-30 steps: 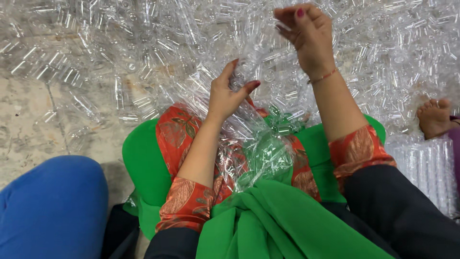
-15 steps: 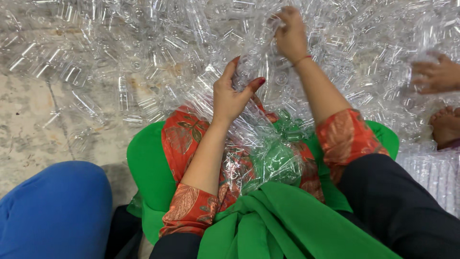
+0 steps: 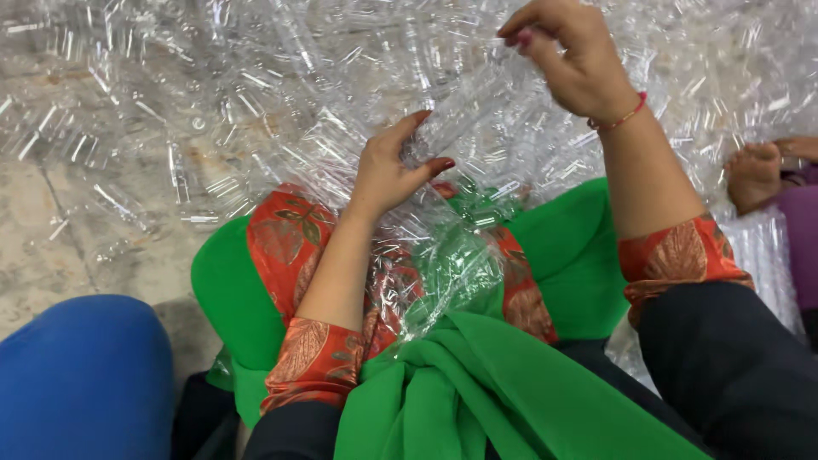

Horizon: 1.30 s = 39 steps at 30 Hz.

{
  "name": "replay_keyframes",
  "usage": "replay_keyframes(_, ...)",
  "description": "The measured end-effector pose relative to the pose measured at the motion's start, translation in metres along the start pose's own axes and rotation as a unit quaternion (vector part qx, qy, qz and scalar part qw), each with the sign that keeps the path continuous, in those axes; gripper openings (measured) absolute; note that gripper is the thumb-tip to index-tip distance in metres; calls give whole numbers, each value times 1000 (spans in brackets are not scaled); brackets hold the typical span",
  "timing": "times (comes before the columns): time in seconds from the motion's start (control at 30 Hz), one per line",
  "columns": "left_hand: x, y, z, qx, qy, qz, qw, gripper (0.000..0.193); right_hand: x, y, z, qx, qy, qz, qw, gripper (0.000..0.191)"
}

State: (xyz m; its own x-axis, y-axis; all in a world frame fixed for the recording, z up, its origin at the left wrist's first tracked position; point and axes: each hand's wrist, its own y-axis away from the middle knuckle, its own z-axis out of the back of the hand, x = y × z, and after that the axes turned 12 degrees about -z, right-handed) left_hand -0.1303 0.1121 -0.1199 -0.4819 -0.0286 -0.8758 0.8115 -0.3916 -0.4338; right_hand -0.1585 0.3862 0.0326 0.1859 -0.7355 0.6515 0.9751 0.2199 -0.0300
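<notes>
Right hand point(image 3: 579, 64) rose; clear tubes point(image 3: 464, 115) — count indistinct.

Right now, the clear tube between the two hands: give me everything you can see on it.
The clear plastic tube looks thin-walled, see-through and glossy. It slants up to the right above the heap of similar tubes. The left hand pinches its lower end; the right hand grips its upper end. Its ends are hidden by the fingers.

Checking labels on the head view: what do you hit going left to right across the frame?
Blue rounded object → left hand touching the clear plastic bag of tubes → right hand pinching clear plastic → another person's foot at the right edge.
</notes>
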Motion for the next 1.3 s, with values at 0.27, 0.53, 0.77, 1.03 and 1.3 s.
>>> replay_keyframes(0.27,-34,17,-12,69,15,-62,996,70,51,78,-26,-210,-13,54,976,58)
replay_keyframes(0.53,-94,14,-34,75,-10,-97,992,73,63,109,-59,-329,-446,0,833,52)
replay_keyframes(0.77,-149,7,-49,110,49,-109,987,84,84,126,-32,-411,-316,81,851,27)
replay_keyframes(1.03,-166,38,-42,46,187,-140,971,75,101,162,-46,-281,-296,44,912,69)
replay_keyframes(1.3,-186,67,-53,-159,221,-160,949,72,123,212,-115,-21,-365,14,931,58)
